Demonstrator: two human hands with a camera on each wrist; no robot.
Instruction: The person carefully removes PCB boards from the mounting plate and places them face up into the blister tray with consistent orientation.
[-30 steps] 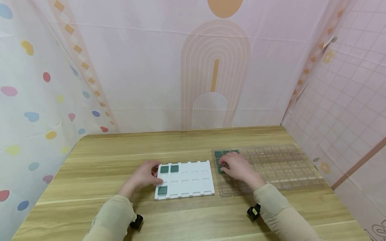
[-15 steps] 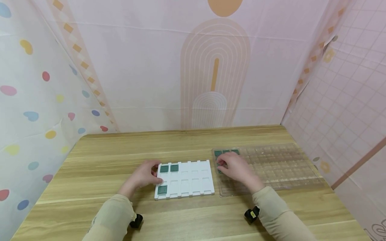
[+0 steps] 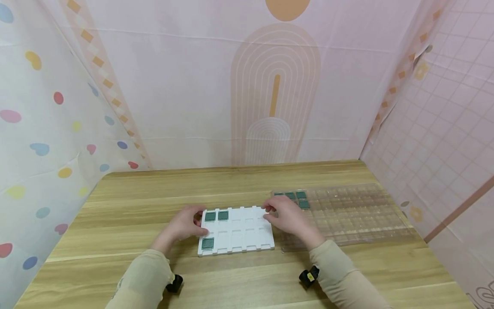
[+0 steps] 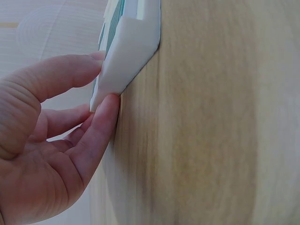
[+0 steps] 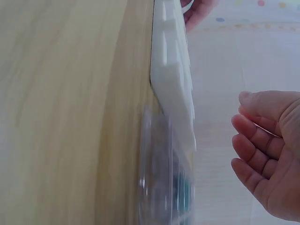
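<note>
A white tray (image 3: 239, 231) with two rows of shallow pockets lies on the table; three green square chips (image 3: 210, 216) sit at its left end. My left hand (image 3: 186, 224) grips the tray's left edge, thumb above and fingers at the side, as the tray's corner (image 4: 126, 56) shows in the left wrist view. Over the tray's far right corner hovers my right hand (image 3: 287, 216), thumb and index fingertips close together. In the right wrist view, no chip shows at these fingertips (image 5: 247, 98); I cannot tell whether they pinch one.
A clear plastic tray (image 3: 359, 214) with many pockets stands to the right, close beside the white tray. Several green chips (image 3: 301, 195) lie in its far left corner, partly covered by my right hand. Patterned cloth (image 3: 185, 86) hangs behind the wooden table (image 3: 239, 283).
My right hand has moved left, from the chips in the clear tray to the right end of the white tray. More chips there now show. My left hand keeps its place.
</note>
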